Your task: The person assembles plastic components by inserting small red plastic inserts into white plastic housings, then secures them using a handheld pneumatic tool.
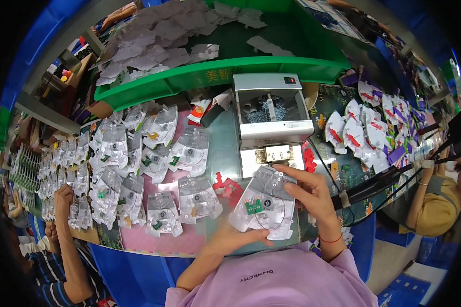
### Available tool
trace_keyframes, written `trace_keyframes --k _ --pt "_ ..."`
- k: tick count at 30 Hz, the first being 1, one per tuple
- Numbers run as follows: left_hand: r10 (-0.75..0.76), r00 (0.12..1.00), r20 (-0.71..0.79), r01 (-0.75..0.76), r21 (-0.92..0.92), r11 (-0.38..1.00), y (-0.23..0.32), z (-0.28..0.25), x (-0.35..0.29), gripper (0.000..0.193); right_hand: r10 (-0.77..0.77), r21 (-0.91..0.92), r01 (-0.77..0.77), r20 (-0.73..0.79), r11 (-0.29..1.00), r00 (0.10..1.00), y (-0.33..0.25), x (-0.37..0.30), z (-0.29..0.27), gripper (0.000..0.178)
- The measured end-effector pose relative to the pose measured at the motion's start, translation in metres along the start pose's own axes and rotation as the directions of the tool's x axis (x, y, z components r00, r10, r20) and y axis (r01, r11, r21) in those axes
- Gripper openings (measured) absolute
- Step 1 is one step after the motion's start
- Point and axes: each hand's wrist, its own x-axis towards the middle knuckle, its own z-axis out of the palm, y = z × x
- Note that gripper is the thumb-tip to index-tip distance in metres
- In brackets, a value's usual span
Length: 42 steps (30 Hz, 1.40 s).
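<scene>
A clear grey plastic housing with a small green circuit board and thin wires is tilted up in front of me, near the table's front edge. My right hand grips its upper right side, thumb and fingers at the edge. At the lower left my left hand, slightly blurred, holds the bottom edge, with its thumb along the front. Just beyond the housing stands a white-grey screw feeder with many small screws in its tray. Small red plastic pieces lie left of the housing.
Rows of similar housings cover the table on my left. A green bin of clear plastic parts stands behind. White parts with red pieces are heaped at the right, beyond a dark cable arm. A co-worker's hand is at the far left.
</scene>
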Motion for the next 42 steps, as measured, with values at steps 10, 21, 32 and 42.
trace_keyframes --k 10,21,32,42 --pt "0.109 0.994 0.014 -0.108 -0.021 0.994 -0.001 0.013 0.002 0.055 0.047 0.053 -0.051 0.070 0.997 0.996 -0.019 0.006 -0.003 0.037" --pt "0.168 0.983 -0.071 -0.164 0.052 0.985 -0.009 0.013 -0.001 0.053 -0.688 -0.753 0.499 0.086 0.428 0.720 -0.053 -0.005 0.009 0.036" --pt "0.290 0.953 -0.087 -0.279 0.118 0.953 -0.009 0.017 -0.004 0.057 -0.543 -0.787 0.455 0.186 0.417 0.819 -0.040 0.003 0.023 0.046" --pt "0.226 0.949 -0.217 -0.233 -0.007 0.972 -0.009 0.027 0.003 0.042 -0.669 -0.813 0.477 0.153 0.332 0.727 -0.058 -0.007 0.021 0.035"
